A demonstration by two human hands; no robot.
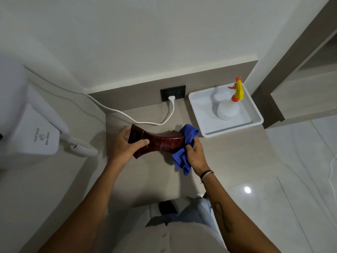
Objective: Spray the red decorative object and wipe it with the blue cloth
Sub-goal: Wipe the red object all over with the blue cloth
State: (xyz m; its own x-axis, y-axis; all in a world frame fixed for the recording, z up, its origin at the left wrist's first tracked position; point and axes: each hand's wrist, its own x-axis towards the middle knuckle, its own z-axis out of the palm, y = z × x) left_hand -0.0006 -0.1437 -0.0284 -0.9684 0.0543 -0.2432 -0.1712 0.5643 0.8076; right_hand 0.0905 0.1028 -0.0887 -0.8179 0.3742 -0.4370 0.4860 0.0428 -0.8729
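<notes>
The red decorative object (160, 142) is a dark, glittery, vase-like piece held sideways above the beige counter (228, 152). My left hand (125, 145) grips its flared left end. My right hand (195, 154) clutches the blue cloth (184, 152), bunched and pressed against the object's right end. The cloth hides that end. A white spray bottle (228, 108) with a yellow and orange trigger head stands in a white tray (206, 132) at the back right, apart from both hands.
A white cable (127, 115) runs from a black wall socket (173, 93) across the counter behind the object. A wall-hung hair dryer (40, 136) with a coiled cord hangs at the left. Glossy tiled floor lies to the right.
</notes>
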